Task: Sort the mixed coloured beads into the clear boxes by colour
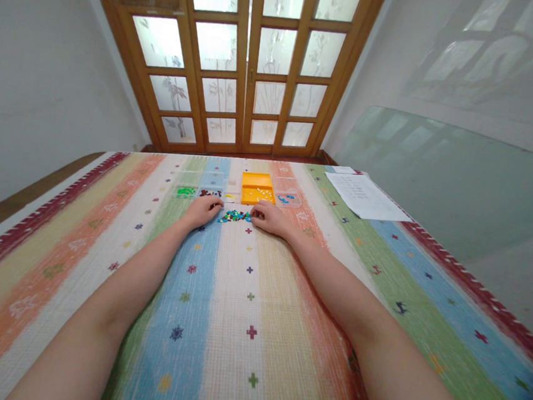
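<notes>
A small pile of mixed colourful pieces (235,216) lies on the tablecloth between my hands; the pieces are too small to name. My left hand (203,211) is closed with curled fingers, just left of the pile and in front of the clear boxes. Whatever it may hold does not show. At the pile's right edge, my right hand (268,216) bends its fingers down onto the pieces, closed, its fingertips partly hidden. Behind them stands an open orange box (257,180) with white pieces. Clear boxes beside it hold green pieces (185,192), dark red pieces (210,193), yellow pieces (231,196) and blue pieces (287,199).
A striped tablecloth (231,322) covers the table. White paper sheets (365,197) lie at the far right. Beyond the table's far edge are wooden doors with glass panes (248,66). A glass panel (439,172) leans along the right wall.
</notes>
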